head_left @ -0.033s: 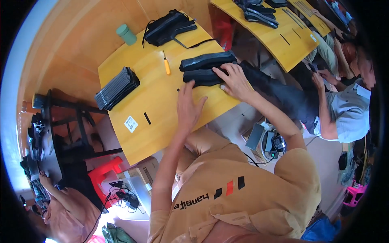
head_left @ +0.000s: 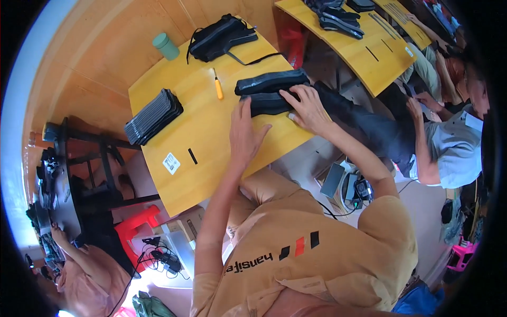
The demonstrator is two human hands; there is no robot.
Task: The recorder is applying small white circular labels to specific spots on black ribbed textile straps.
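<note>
Two long black fabric bundles lie side by side on the yellow wooden table. The far bundle [head_left: 270, 80] has nothing on it. Over the right end of the near bundle [head_left: 265, 103] my right hand [head_left: 311, 111] rests, its fingers spread on top and the thumb at the near edge. My left hand [head_left: 245, 132] is open beside the left end of that bundle, fingers stretched out with their tips at its edge and the thumb apart. A yellow-handled tool [head_left: 218, 87] with a thin shaft lies beyond my left hand.
A stack of grey-black ribbed strips [head_left: 153, 117] lies at the table's left edge. At the back are a green canister [head_left: 166, 46] and a black strapped bag [head_left: 222, 38]. A co-worker [head_left: 449, 142] sits at the right, near another yellow table [head_left: 364, 50].
My left fingertips have moved slightly away from me, up to the near bundle's left end. My right hand stays on its right end, almost unmoved.
</note>
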